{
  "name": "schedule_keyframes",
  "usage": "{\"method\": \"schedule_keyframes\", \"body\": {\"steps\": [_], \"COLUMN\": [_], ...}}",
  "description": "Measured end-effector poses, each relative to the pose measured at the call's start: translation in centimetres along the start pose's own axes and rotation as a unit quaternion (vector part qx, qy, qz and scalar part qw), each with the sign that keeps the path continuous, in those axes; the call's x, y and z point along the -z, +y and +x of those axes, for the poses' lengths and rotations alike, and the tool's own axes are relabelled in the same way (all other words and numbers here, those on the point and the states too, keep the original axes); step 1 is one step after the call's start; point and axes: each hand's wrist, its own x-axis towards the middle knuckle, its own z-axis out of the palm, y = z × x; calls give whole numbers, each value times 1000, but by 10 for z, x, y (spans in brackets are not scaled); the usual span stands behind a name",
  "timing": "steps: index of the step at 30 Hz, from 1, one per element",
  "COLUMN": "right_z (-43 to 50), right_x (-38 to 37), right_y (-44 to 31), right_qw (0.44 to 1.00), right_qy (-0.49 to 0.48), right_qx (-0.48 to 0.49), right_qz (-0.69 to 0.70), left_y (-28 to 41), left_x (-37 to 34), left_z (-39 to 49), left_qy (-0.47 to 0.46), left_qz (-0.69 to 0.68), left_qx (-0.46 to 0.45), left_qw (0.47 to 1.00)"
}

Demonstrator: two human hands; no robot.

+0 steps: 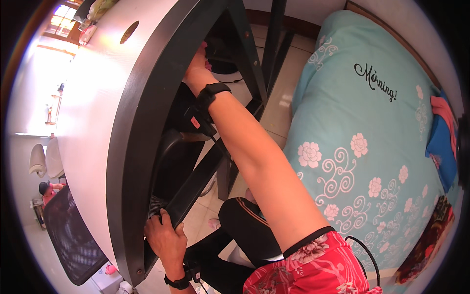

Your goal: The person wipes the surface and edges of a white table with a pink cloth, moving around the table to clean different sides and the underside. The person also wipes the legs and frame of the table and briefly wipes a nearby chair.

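A table with a white top and a black frame stands on the left. My right hand reaches in under its edge, partly hidden by the frame; pink cloth shows at both sides of the hand, which is closed around it. Lower down, my left hand grips a slanted black bar of the table's frame, its fingertips beside a grey striped item. Both wrists wear black straps with small devices and cables. Dark objects under the table are only partly seen.
A bed with a teal flowered cover is on the right, with a blue pillow at its far side. A black mesh chair stands beyond the table, near another person. Black table legs rise from the tiled floor.
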Motion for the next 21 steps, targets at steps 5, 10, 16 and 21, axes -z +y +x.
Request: {"method": "schedule_keyframes", "body": {"steps": [5,10,16,21], "right_z": [-35,-183,-179,-127], "right_x": [-14,14,87,61], "right_y": [37,115,161,141], "right_qw": [977,878,905,955], "right_qy": [55,-3,178,210], "right_qx": [130,-334,-248,-76], "right_qz": [157,343,296,194], "left_y": [-1,-1,-1,1], "left_x": [3,0,0,0], "left_z": [-1,-1,1,2], "left_qy": [8,17,-1,-6], "left_qz": [-7,-2,5,4], "left_qx": [6,-5,-7,-2], "left_qw": [1000,1000,1000,1000]}}
